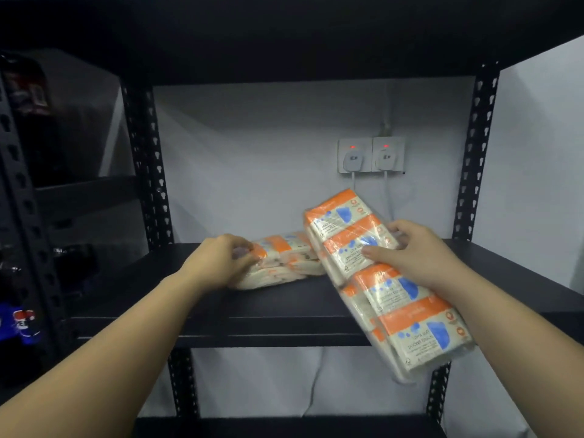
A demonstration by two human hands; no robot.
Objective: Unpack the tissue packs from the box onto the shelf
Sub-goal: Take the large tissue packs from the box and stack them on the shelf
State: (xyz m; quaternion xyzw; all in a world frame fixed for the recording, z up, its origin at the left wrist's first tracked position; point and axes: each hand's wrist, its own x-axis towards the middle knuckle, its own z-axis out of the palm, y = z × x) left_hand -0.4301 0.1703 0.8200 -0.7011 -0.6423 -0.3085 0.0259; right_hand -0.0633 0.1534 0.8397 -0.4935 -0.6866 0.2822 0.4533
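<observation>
A long orange-and-white multipack of pocket tissues (392,298) in clear wrap hangs tilted over the front right of the black shelf (221,311). My right hand (410,251) grips it near its upper half, thumb on the front face. Another tissue pack (284,257) of the same kind lies flat on the shelf towards the back middle. My left hand (221,257) holds that flat pack at its left end, fingers curled over its edge. The box is out of view.
Black perforated uprights (145,165) (474,153) frame the shelf bay. Two wall sockets with plugs and red lights (369,154) sit on the white wall behind. A neighbouring rack at left holds blue bottles (22,324). A lower shelf (284,426) runs beneath.
</observation>
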